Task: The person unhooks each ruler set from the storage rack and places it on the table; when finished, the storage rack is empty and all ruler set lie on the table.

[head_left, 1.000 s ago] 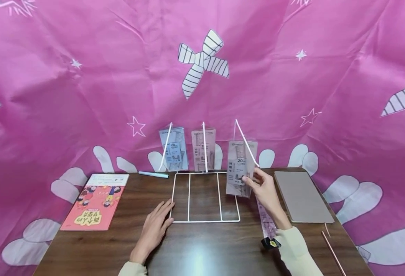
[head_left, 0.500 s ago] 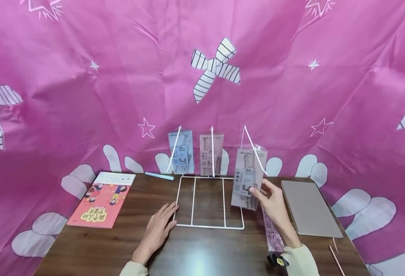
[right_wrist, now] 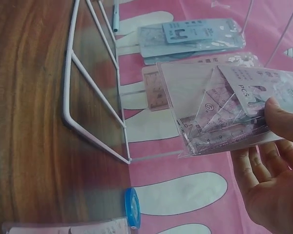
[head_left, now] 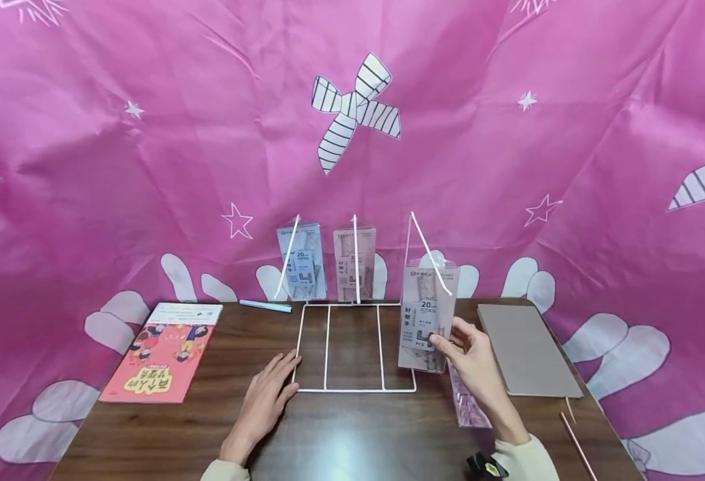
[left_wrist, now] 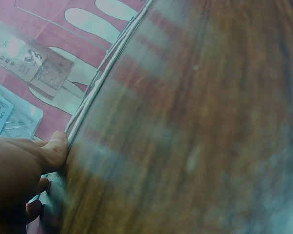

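While right hand pinches packet | relaxed left hand touches rack | blue disc: right wrist view only

The right hand pinches a clear packet of rulers near a white wire rack and a blue packet.

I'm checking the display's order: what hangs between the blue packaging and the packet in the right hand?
In the head view, pink packaging, behind a white rod, hangs between the blue packaging and the held packet.
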